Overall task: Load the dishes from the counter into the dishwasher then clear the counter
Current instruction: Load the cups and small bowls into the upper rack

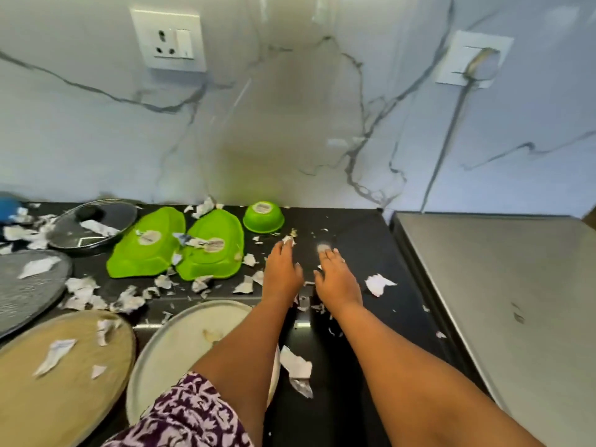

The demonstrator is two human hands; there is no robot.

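Nearest the camera I noted a purple-and-white patterned sleeve (180,411) over the left arm. Beside it lay a round tan plate (64,375) and a round cream plate (193,343), both resting on the black stone counter (396,317), the tan one carrying torn white paper scraps (379,283) of the kind scattered across the counter. A round grey textured tray (29,285) sat further left. Both forearms reached forward over the counter. The left hand (282,272) lay released, fingers straight, its fingertips touching a small scrap. The right hand (335,279), just beside it, was likewise released, fingers straight and down on the counter at a blurred grey patch I could not identify. Beyond the hands, to the left, two bright green plastic containers (180,246) lay upside down side by side, with a small green plastic bowl (263,217) inverted near the wall and a glass lid with a black knob (93,224) further left. A brushed steel surface (500,301) adjoined the counter on the right. A white wall socket (169,43) sat in the marble-patterned backsplash (290,124).
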